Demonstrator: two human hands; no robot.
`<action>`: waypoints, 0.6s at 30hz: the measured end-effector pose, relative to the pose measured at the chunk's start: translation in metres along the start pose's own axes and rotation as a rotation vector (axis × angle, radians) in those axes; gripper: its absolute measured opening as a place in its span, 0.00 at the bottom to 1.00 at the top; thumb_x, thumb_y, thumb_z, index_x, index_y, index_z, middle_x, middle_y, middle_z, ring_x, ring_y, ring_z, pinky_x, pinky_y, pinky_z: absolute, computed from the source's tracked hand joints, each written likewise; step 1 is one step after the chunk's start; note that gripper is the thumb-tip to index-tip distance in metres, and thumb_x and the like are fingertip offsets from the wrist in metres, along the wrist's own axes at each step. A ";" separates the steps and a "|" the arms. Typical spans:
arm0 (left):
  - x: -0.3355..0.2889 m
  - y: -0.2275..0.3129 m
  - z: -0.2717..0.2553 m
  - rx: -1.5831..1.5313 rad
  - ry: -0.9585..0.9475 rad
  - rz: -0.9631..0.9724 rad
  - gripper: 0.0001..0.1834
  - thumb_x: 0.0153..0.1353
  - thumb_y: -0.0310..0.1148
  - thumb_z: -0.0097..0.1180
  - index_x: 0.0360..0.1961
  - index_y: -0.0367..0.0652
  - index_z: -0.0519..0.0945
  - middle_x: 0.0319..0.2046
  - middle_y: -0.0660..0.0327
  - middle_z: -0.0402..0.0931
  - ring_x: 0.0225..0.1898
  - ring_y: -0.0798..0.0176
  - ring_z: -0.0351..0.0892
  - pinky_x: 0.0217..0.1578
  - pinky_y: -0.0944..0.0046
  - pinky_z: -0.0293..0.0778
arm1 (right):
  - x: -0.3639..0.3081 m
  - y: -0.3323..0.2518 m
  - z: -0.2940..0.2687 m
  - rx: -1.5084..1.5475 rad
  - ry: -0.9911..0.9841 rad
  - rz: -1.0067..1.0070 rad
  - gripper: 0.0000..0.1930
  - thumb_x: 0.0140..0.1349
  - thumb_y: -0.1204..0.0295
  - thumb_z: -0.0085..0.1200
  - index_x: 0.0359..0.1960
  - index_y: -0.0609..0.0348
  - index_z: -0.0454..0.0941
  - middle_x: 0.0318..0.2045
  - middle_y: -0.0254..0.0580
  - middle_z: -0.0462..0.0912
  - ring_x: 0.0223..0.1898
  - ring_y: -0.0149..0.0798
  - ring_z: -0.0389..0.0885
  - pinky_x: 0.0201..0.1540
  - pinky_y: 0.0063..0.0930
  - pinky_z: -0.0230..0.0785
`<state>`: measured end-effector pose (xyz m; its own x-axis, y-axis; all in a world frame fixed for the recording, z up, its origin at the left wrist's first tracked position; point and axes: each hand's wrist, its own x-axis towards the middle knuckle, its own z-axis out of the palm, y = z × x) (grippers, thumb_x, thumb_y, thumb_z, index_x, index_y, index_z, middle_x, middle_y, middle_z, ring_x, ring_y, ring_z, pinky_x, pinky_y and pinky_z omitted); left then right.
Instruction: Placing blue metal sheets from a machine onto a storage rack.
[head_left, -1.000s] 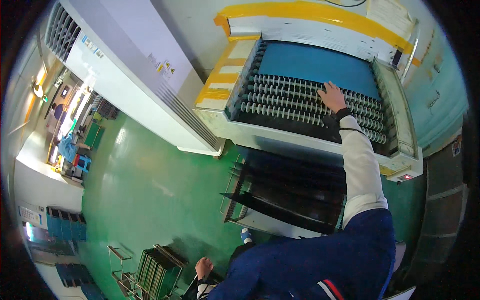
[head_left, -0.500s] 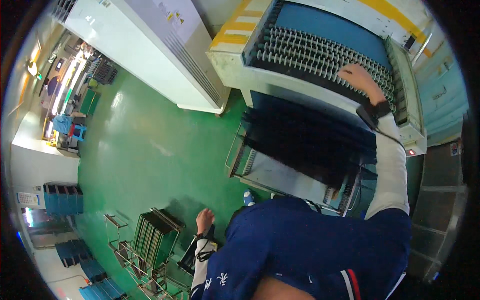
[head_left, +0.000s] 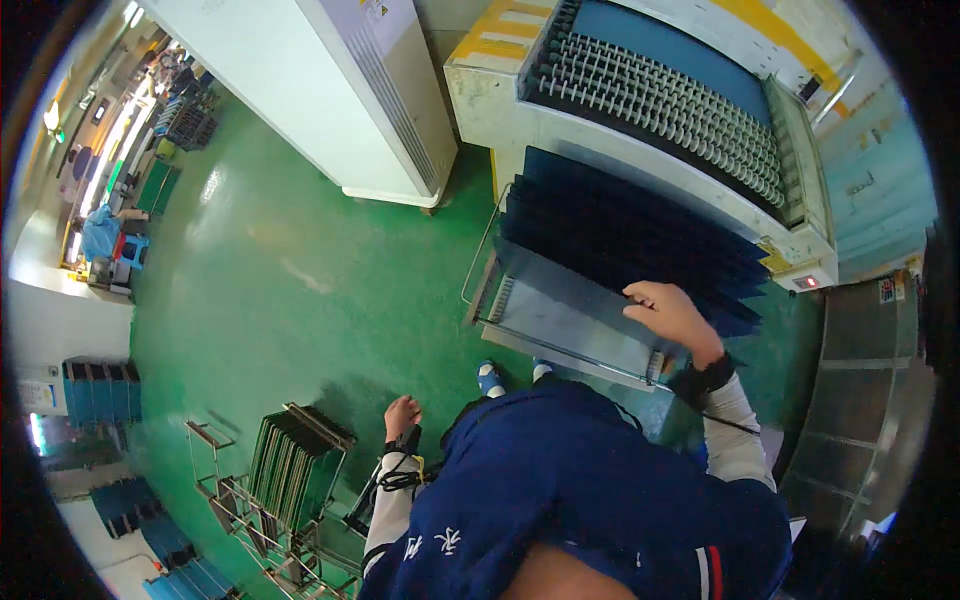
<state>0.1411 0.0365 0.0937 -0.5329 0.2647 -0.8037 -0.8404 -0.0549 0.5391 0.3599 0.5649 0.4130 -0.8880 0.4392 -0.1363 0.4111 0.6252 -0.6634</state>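
Note:
My right hand (head_left: 668, 315) is at the upper edge of the front dark blue panel (head_left: 565, 272), with the thumb and fingers bent around that edge. This thin panel leans in a wire-framed rack (head_left: 560, 358). Behind it, several more dark panels (head_left: 620, 205) stand close together. My left hand (head_left: 403, 412) hangs low at my left side, its fingers curled with nothing visible in them. A dark band and a coiled cord circle the left wrist.
Beyond the rack stands a machine with rows of white roller discs (head_left: 650, 110). A tall white cabinet (head_left: 330, 100) is to its left. At lower left, a metal rack (head_left: 215, 470) stands beside several upright green-edged boards (head_left: 285, 465). Grey metal panelling (head_left: 850, 420) lines the right side.
My right hand has come down from above the rollers to the front panel in the rack. The view has shifted slightly. My left hand stays low with curled fingers.

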 end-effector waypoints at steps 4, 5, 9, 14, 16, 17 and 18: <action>0.015 0.001 -0.018 0.090 -0.076 0.030 0.10 0.58 0.31 0.52 0.39 0.37 0.74 0.25 0.58 0.74 0.21 0.61 0.73 0.17 0.64 0.67 | -0.009 0.036 0.058 -0.307 0.163 -0.012 0.10 0.51 0.65 0.55 0.30 0.59 0.77 0.25 0.49 0.79 0.30 0.54 0.77 0.34 0.44 0.69; 0.020 -0.001 -0.025 0.112 -0.131 0.049 0.10 0.58 0.31 0.52 0.40 0.37 0.74 0.26 0.58 0.74 0.21 0.61 0.73 0.17 0.64 0.66 | -0.010 0.043 0.065 -0.347 0.172 0.037 0.09 0.51 0.65 0.55 0.28 0.58 0.77 0.25 0.49 0.78 0.30 0.56 0.77 0.33 0.47 0.68; 0.039 0.002 -0.044 -0.110 -0.182 -0.050 0.11 0.58 0.30 0.52 0.40 0.37 0.73 0.25 0.57 0.74 0.20 0.61 0.72 0.17 0.62 0.66 | -0.009 0.028 0.061 -0.474 0.140 0.044 0.06 0.52 0.68 0.53 0.23 0.57 0.74 0.25 0.47 0.78 0.29 0.53 0.77 0.31 0.46 0.67; 0.018 0.034 -0.011 0.188 0.006 -0.019 0.09 0.58 0.30 0.51 0.37 0.36 0.72 0.23 0.57 0.72 0.19 0.60 0.71 0.17 0.62 0.66 | -0.019 0.001 0.029 -0.476 0.308 -0.034 0.05 0.50 0.72 0.53 0.21 0.57 0.72 0.22 0.45 0.76 0.28 0.52 0.76 0.28 0.44 0.67; 0.019 0.035 -0.013 0.141 -0.079 -0.015 0.08 0.58 0.30 0.51 0.36 0.37 0.72 0.23 0.57 0.72 0.19 0.60 0.70 0.17 0.62 0.66 | -0.023 -0.014 0.018 -0.444 0.393 -0.052 0.06 0.50 0.72 0.53 0.20 0.57 0.71 0.22 0.44 0.75 0.28 0.52 0.76 0.28 0.43 0.67; 0.021 0.034 -0.015 0.114 -0.119 -0.011 0.08 0.58 0.30 0.51 0.35 0.37 0.72 0.23 0.57 0.72 0.19 0.61 0.70 0.16 0.62 0.66 | -0.025 -0.022 0.010 -0.428 0.435 -0.066 0.06 0.50 0.72 0.54 0.20 0.58 0.70 0.22 0.44 0.75 0.28 0.51 0.76 0.27 0.43 0.67; 0.026 0.031 -0.016 0.175 -0.149 0.042 0.08 0.58 0.30 0.51 0.35 0.37 0.72 0.23 0.57 0.72 0.19 0.60 0.70 0.17 0.62 0.66 | -0.029 -0.032 -0.001 -0.430 0.465 -0.062 0.06 0.50 0.72 0.54 0.20 0.58 0.70 0.21 0.44 0.74 0.28 0.51 0.76 0.28 0.43 0.67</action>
<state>0.0996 0.0261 0.0860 -0.5356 0.4055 -0.7407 -0.7812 0.0951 0.6170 0.3726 0.5331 0.4389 -0.7702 0.5679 0.2903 0.4938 0.8190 -0.2921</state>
